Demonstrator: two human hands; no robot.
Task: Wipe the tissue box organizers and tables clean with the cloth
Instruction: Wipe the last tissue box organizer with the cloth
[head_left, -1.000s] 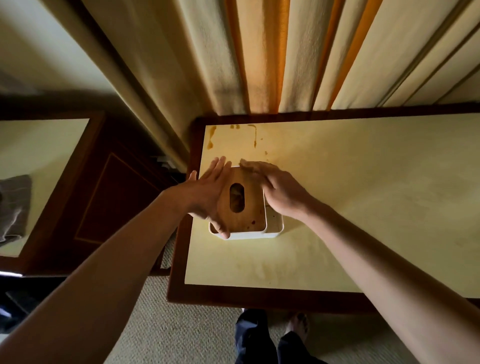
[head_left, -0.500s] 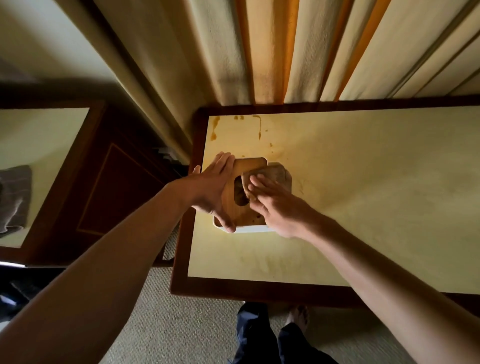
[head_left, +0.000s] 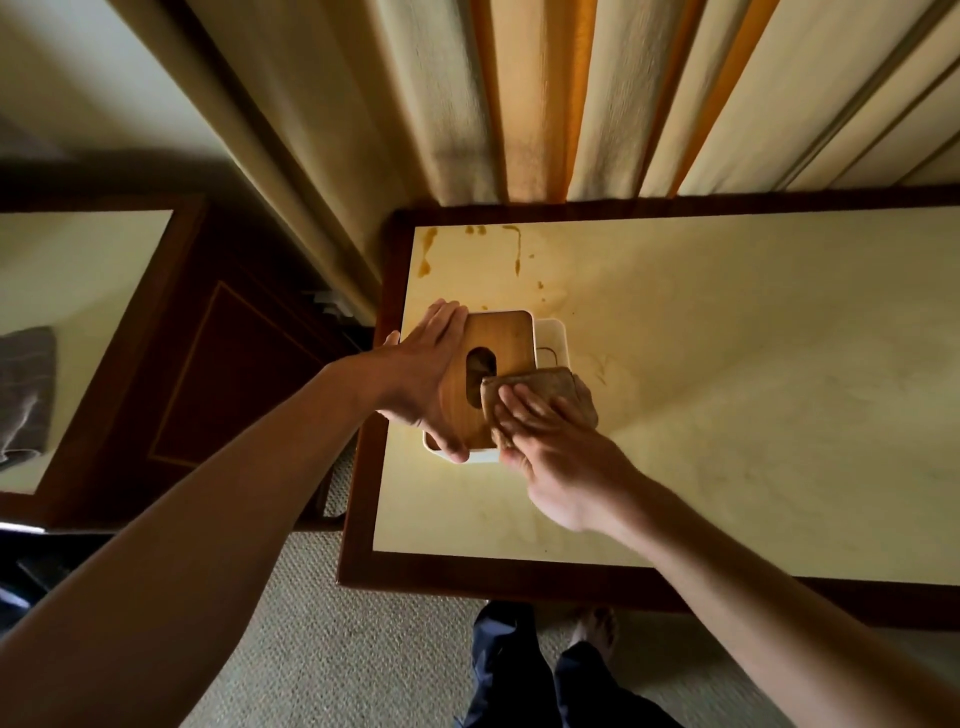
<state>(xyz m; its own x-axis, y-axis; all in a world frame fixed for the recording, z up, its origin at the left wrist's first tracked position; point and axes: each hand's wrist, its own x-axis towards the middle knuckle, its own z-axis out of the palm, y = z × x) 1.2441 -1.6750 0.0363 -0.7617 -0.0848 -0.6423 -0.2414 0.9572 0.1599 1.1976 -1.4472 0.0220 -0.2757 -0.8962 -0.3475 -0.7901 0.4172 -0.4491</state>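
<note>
R grip (head_left: 545, 431) presses cloth (head_left: 540, 387) on lid (head_left: 498, 343) (L grip (head_left: 426, 379) steadies).

Our right hand (head_left: 558, 457) and the cloth (head_left: 540, 387) cover the near right corner of the lid (head_left: 498, 338). We lose the table (head_left: 727, 415) past the right edge. The grey cloth (head_left: 26, 384) at far left is cut off too.

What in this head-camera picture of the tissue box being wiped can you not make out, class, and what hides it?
- Inside of the white box, head view: covered by the wooden lid; the oval slot shows only dark.
- Lid's near right corner: under the cloth and right hand.
- Lid's left edge: behind the left hand.
- Grey cloth on the side table: cut off by the left frame edge.
</note>
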